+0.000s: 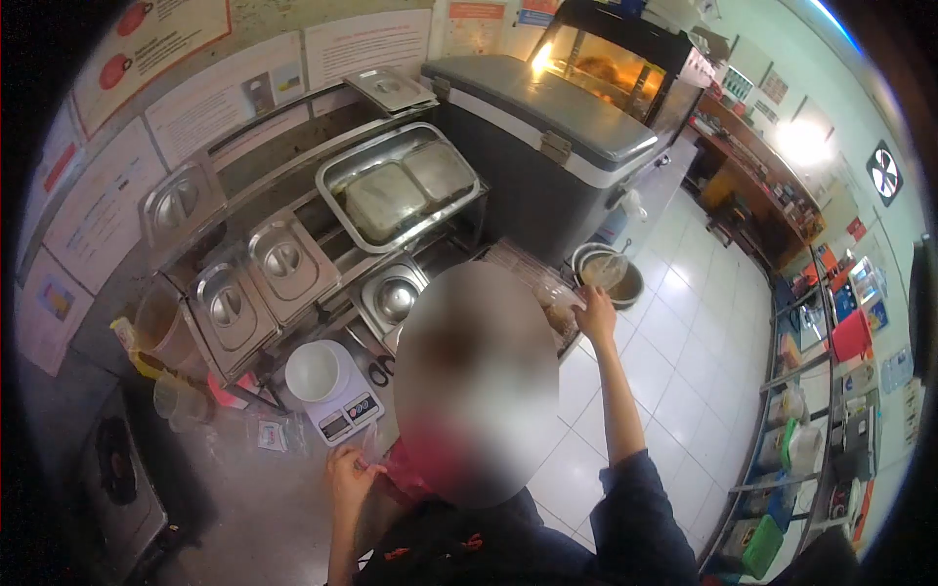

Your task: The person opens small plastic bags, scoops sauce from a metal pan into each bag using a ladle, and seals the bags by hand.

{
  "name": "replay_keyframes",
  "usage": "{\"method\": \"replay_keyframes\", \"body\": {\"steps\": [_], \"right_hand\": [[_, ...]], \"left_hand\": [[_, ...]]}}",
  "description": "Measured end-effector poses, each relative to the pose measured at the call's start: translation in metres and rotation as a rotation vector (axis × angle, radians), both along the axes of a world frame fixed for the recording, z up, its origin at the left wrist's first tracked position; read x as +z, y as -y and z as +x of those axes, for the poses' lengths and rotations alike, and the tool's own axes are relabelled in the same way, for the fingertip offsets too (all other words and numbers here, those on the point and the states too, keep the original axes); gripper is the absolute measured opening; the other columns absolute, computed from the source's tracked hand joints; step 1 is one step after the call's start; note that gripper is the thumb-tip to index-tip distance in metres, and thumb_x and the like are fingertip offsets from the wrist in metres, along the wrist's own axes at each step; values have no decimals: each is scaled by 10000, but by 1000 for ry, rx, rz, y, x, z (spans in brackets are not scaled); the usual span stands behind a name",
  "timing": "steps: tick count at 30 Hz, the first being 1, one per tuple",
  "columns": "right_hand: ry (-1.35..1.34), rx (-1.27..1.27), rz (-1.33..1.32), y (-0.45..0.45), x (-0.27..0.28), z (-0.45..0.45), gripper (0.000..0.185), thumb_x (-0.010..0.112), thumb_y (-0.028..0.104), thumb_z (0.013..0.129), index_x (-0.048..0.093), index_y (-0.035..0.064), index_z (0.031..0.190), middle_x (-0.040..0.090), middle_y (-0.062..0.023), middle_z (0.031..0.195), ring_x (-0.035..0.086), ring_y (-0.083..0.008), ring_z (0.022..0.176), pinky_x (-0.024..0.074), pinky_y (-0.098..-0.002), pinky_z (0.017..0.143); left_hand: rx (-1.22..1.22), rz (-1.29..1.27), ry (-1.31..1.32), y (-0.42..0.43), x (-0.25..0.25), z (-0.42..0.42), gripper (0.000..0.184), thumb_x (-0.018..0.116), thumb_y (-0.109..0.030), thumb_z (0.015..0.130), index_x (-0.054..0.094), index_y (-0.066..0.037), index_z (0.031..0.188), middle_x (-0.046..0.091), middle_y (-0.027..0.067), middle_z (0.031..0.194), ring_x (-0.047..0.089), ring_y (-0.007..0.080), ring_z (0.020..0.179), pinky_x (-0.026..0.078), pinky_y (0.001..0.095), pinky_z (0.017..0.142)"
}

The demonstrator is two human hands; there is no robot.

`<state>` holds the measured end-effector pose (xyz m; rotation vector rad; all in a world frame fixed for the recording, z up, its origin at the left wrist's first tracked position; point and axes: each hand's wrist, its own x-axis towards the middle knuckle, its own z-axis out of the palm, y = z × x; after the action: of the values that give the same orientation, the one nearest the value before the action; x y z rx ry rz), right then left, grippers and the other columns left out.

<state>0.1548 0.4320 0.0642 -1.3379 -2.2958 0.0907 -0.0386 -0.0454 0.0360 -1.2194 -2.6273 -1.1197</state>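
My left hand (352, 481) is low in the head view, just in front of a white kitchen scale (344, 402). Its fingers are pinched on a thin piece of clear plastic (369, 447). A white bowl (314, 371) sits on the scale. Out to the right, my right hand (596, 317) has its fingers drawn together beside a clear plastic container or bag (555, 301) with brownish contents. What its fingertips grip is too small to tell. Just beyond them is a metal pot (630, 285) with clear plastic over it. A blurred oval hides the middle.
Lidded steel pans (283, 256) and a large steel tray (347, 239) stand on a rack behind the scale. Black-handled scissors (381, 370) lie beside the scale. A grey cooler (528, 132) is at the back, below a lit display case (601, 63). Small plastic packets (276, 434) lie at left.
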Motion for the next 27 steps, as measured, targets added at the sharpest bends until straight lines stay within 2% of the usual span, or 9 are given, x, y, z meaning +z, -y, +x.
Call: {"method": "replay_keyframes", "body": {"steps": [3,5,9,13,16,18,19,21,27], "right_hand": [[-142,173,131,44,36,-5,298,663,111,716,594,81,1004,582,-108,1003,547,-293,951,442,-363,788],[-264,284,169,83,47,-15,280,651,83,723,600,71,998,599,-97,975,568,-274,908,446,-349,770],[-654,631,-648,179,33,-37,223,594,24,759,627,37,979,639,-41,926,581,-115,826,449,-246,734],[-586,948,-1561,268,4,-65,473,564,173,868,403,16,1285,571,-103,1110,553,-172,986,448,-310,848],[-745,856,-1808,291,-8,-70,476,555,179,876,389,3,1287,554,-111,1145,545,-176,1015,438,-309,877],[-848,809,-1769,287,-13,-73,424,547,151,879,429,1,1259,578,-103,1109,556,-172,1001,442,-299,864],[-870,775,-1707,278,-1,-74,398,566,149,867,472,1,1224,595,-103,1079,563,-166,985,443,-292,862],[-765,670,-1451,270,24,-75,254,609,138,835,613,0,1048,651,-89,947,606,-144,863,469,-278,800],[-358,825,-840,262,39,-72,76,657,67,738,695,38,796,667,-97,769,634,-157,714,499,-290,649]], "left_hand": [[-35,148,466,13,-64,-22,207,700,-35,707,508,-41,631,564,41,688,560,157,605,440,282,536],[32,239,560,9,-55,-18,205,672,-15,746,493,-41,647,569,37,704,563,131,612,442,253,530],[21,523,782,-20,-2,-5,242,583,26,826,385,-34,701,571,8,696,562,88,685,454,217,573],[18,800,746,-59,39,20,134,545,56,827,455,-31,874,591,46,840,598,121,712,491,223,619],[-88,807,524,-59,31,20,218,518,52,836,505,-28,1038,577,80,987,605,120,774,488,222,621],[-214,548,1000,-48,37,20,199,510,33,838,540,-28,1025,576,64,1034,596,138,892,484,234,668],[-211,549,997,-45,39,19,199,510,33,838,540,-28,1025,576,64,1034,596,138,892,484,234,668],[-331,348,844,-44,41,18,186,509,42,811,582,-25,969,586,57,1027,584,159,941,469,253,706],[-419,243,232,-50,76,9,194,638,-89,737,621,-3,911,582,119,981,591,274,816,458,333,708]]}}
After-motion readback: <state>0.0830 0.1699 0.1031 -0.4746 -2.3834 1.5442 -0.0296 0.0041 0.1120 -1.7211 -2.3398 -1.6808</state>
